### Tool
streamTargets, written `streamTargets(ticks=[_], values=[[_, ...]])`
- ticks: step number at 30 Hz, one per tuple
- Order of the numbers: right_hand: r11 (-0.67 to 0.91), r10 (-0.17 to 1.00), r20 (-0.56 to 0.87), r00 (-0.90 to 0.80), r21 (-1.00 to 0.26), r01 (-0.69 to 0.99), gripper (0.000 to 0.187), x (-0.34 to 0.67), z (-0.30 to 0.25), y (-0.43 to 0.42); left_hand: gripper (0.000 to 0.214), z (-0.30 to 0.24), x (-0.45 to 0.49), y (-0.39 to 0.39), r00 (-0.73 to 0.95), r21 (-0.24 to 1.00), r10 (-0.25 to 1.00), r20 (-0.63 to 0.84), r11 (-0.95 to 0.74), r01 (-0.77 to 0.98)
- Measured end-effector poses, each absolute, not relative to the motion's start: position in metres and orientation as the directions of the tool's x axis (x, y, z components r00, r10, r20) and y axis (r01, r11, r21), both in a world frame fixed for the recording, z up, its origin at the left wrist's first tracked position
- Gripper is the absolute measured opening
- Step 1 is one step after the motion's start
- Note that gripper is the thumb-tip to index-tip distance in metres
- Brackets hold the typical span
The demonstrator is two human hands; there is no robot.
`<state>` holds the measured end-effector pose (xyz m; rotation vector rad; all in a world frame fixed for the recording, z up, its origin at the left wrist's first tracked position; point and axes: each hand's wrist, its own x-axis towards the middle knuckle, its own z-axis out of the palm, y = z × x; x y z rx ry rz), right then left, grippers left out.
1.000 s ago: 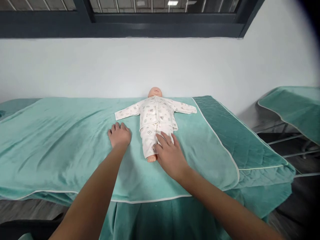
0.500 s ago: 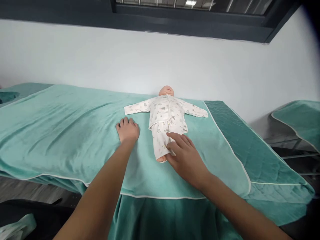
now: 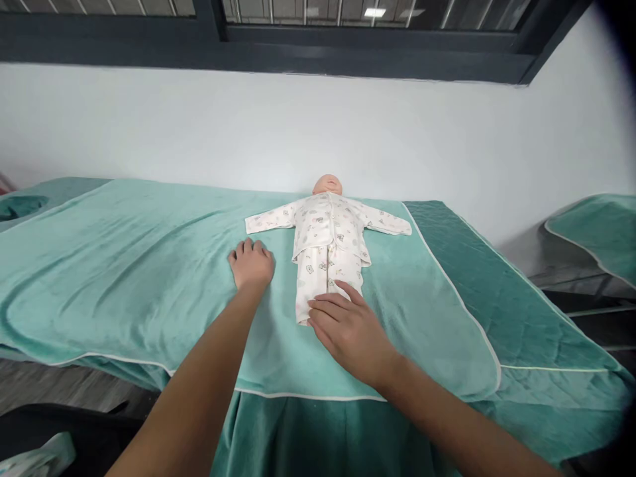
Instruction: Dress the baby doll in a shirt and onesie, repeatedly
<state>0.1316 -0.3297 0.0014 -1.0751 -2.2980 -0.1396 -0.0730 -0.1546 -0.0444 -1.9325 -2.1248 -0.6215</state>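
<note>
Doll (image 3: 328, 185) already wears top (image 3: 318, 228) and trousers (image 3: 309, 281); left hand (image 3: 252, 266) on sheet (image 3: 124, 265), right hand (image 3: 354, 336) over near hem (image 3: 301, 322), all fingers slightly parted.

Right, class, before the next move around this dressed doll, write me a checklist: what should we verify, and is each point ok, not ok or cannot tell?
1. Dressed doll lies on its back on the green blanket: ok.
2. Both sleeves stretched out to the sides: ok.
3. Left hand on the blanket, apart from the doll: ok.
4. Right hand clear of the trousers: not ok, it overlaps their lower end in this view.
5. Right hand's grip on the fabric: cannot tell.
6. Jacket fastened: cannot tell, its fastenings are too small to make out.
</note>
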Motion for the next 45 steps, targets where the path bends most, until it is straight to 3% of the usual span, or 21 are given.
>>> streamTargets(ticks=[4, 10, 15, 19, 22, 26, 35, 40, 42, 45], values=[[0.628, 0.703, 0.569, -0.425, -0.219, 0.746, 0.019, 0.147, 0.001, -0.34, 0.042, -0.044, -0.073, -0.154, -0.133, 0.179, 0.901, 0.412, 0.063, 0.982], [0.427, 0.827, 0.543, -0.146, -0.436, 0.792, 0.038, 0.177, -0.022, -0.35, 0.042, -0.044, -0.073, -0.153, -0.135, 0.173, 0.901, 0.413, 0.068, 0.983], [0.352, 0.91, 0.395, -0.127, -0.571, 0.742, 0.01, 0.187, -0.032, -0.348, 0.042, -0.043, -0.073, -0.154, -0.132, 0.18, 0.902, 0.412, 0.061, 0.982], [0.374, 0.911, 0.385, -0.151, -0.613, 0.696, 0.011, 0.191, -0.021, -0.346, 0.042, -0.042, -0.073, -0.155, -0.136, 0.19, 0.904, 0.405, 0.063, 0.98], [0.475, 0.866, 0.458, -0.202, -0.627, 0.617, 0.004, 0.195, -0.006, -0.351, 0.041, -0.041, -0.073, -0.155, -0.143, 0.183, 0.906, 0.397, 0.074, 0.98], [0.529, 0.819, 0.552, -0.156, -0.622, 0.577, 0.01, 0.2, 0.01, -0.358, 0.04, -0.042, -0.073, -0.154, -0.136, 0.191, 0.9, 0.415, 0.06, 0.98], [0.436, 0.871, 0.459, -0.177, -0.555, 0.709, 0.012, 0.196, -0.025, -0.366, 0.041, -0.043, -0.074, -0.153, -0.148, 0.185, 0.898, 0.414, 0.076, 0.98], [0.348, 0.917, 0.384, -0.11, -0.635, 0.69, 0.013, 0.218, -0.03, -0.36, 0.04, -0.044, -0.074, -0.152, -0.148, 0.184, 0.899, 0.411, 0.077, 0.98], [0.31, 0.928, 0.367, -0.061, -0.672, 0.673, 0.017, 0.234, -0.024, -0.341, 0.04, -0.044, -0.074, -0.153, -0.144, 0.188, 0.895, 0.422, 0.069, 0.98], [0.228, 0.904, 0.402, 0.144, -0.739, 0.634, 0.032, 0.253, -0.016, -0.298, 0.04, -0.042, -0.074, -0.154, -0.146, 0.196, 0.896, 0.419, 0.068, 0.978]])
